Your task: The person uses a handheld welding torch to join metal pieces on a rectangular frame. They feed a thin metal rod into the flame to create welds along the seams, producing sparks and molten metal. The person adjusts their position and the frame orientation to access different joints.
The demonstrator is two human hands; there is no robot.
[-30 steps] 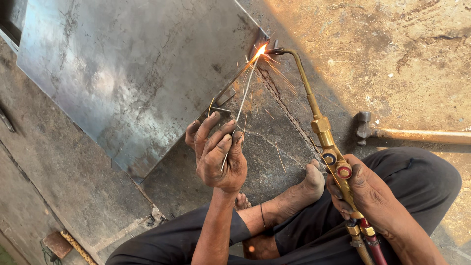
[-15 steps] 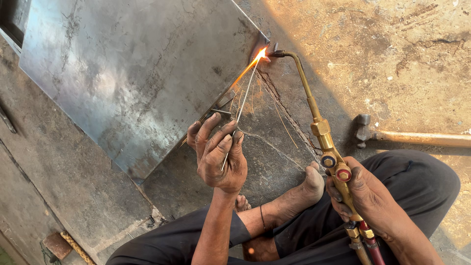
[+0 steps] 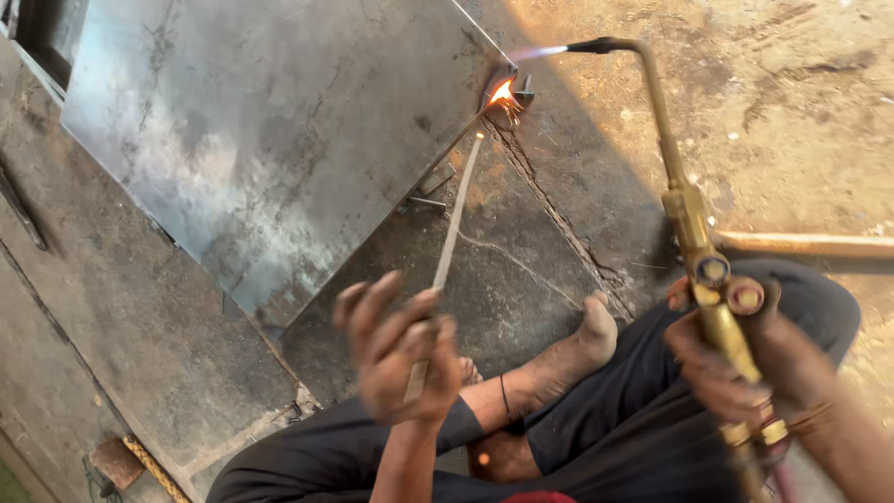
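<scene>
1. Seated on the concrete floor (image 3: 577, 242), legs folded, bare foot (image 3: 585, 340) resting beside the work, close enough for both arms to reach the sheet's corner
2. Left hand (image 3: 396, 349) clenched around the lower end of a thin filler rod (image 3: 452, 228), grip closed on it with the fingers curled and blurred; held far from the hot end, apparently to keep skin away from the heat
3. Rod angled up and away from the body, its tip just short of the glowing spot (image 3: 501, 91) at the corner of the metal sheet (image 3: 270, 140), near but not seen touching it
4. Right hand (image 3: 736, 359) wrapped around the brass handle of the gas torch (image 3: 694, 233), grip closed on it just behind the valve knobs, probably so a thumb can reach them
5. Long bent torch neck reaching forward, nozzle (image 3: 596, 44) at the top, a pale flame pointing left towards the sheet's corner but standing a little apart from the glow
6. Sheet lying flat on the floor, one corner over a dark crack (image 3: 549, 200), orange sparks at that corner
7. A pipe-like bar (image 3: 805, 244) lying on the ground to the right, behind the torch, untouched
8. A small rusty block and a bit of rope (image 3: 130, 466) at the lower left, well apart from both hands
</scene>
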